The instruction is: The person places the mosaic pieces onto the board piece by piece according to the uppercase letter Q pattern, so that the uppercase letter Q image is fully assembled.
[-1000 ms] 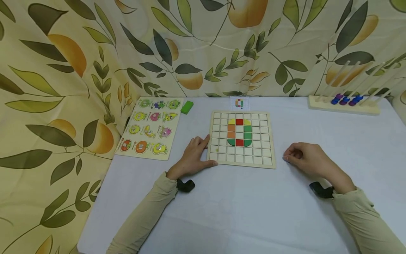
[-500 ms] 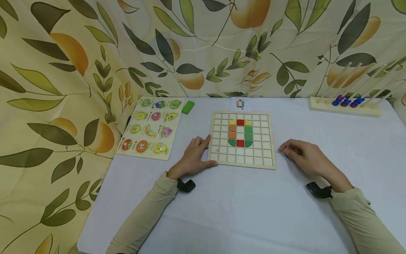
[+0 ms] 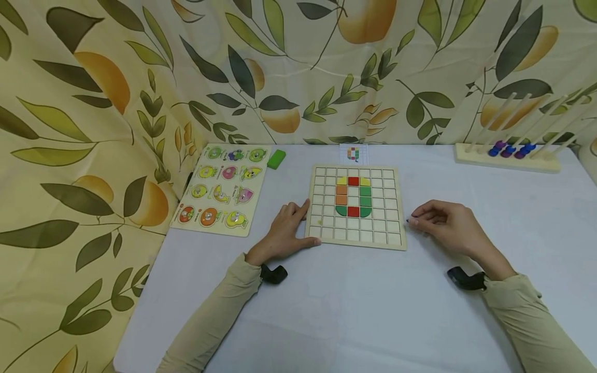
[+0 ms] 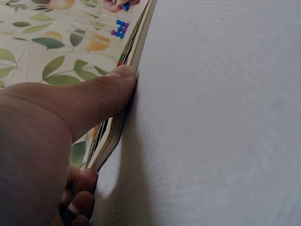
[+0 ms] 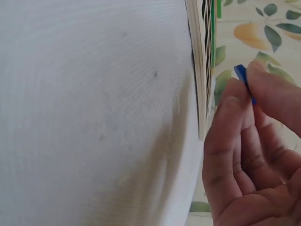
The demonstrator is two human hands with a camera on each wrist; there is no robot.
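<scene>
A square wooden grid board [image 3: 364, 243] lies on the white-covered table, with red, yellow, orange and green tiles set in a ring on it. My left hand [image 3: 282, 230] rests at its near left corner, thumb along the front edge and fingers against the left side. In the left wrist view the thumb [image 4: 101, 94] presses on the board's rim. Just right of the board, my right hand [image 3: 448, 225] pinches a small blue tile [image 5: 241, 73] between thumb and fingertips. Most of that tile is hidden by the fingers.
Behind the board lies a pattern card [image 3: 354, 154] with a coloured ring and a small blue tail. A green block [image 3: 276, 159] sits beside a fruit puzzle board [image 3: 224, 230] on the left. At the back right stands a wooden peg rack [image 3: 475, 156] with blue and purple beads.
My right hand has moved slightly left, closer to the board, and the small blue tile now shows at its fingertips. My left hand stays at the board's corner.
</scene>
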